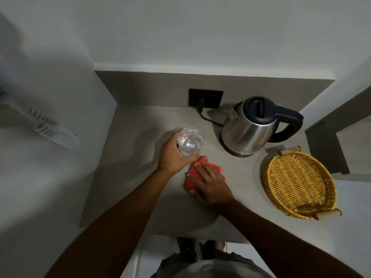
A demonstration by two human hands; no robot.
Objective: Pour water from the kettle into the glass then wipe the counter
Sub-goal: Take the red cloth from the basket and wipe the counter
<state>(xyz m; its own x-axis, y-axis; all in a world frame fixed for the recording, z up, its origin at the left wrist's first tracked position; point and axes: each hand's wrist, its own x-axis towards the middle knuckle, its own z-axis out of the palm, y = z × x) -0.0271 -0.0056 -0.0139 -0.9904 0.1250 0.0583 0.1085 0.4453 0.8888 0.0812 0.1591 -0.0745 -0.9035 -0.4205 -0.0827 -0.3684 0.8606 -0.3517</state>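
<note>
Pale grey stone-look table (140, 197) set into a white-walled corner, bare across the near middle where wiping seemed to be under way. Round yellow wicker tray with wooden handles (299, 183) parked at the right edge, well apart from the work, apparently to stay dry. Brushed steel electric kettle with black lid and handle (251, 127) standing upright on its base at the back, cord plugged into the black wall socket (205, 97), pouring judged finished. Left hand (174, 155) wrapped around the clear drinking glass (190, 141), grip closed on its side; whether lifted or resting on the table, impossible to tell, but likely held clear of the cloth's path. Right hand (210, 185) laid flat, fingers spread, pressing the small red-orange folded cloth (195, 173) onto the table just beside the glass, presumably to mop spilled water there.
</note>
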